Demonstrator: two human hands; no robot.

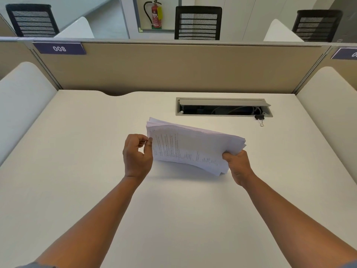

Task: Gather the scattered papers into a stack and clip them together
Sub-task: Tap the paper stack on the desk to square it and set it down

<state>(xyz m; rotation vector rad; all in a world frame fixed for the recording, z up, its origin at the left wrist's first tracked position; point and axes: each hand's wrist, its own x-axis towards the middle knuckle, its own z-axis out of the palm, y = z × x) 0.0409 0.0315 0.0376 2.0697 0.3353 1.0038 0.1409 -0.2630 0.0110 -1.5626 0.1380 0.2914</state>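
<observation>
Paper stack [195, 147] held above tabletop [77, 151]: right hand [238, 165] grip pinches its right edge; left hand [137, 155] grip loosely curled, fingertips touching left edge. Binder clip [259, 118] lies well apart, by cable tray [224, 107].

1. Your near half of the tabletop [77, 171] lies bare on both sides of your forearms.
2. The stack of papers [195, 147], held off the surface between your left hand [138, 155] and right hand [238, 167], blocks the middle.
3. Toward the far right corner, the open cable tray [224, 106] interrupts the surface; the binder clip [259, 118] sits at its right end.
4. The partition [173, 68] walls the far edge; side panels [21, 97] close left and right edges.
</observation>
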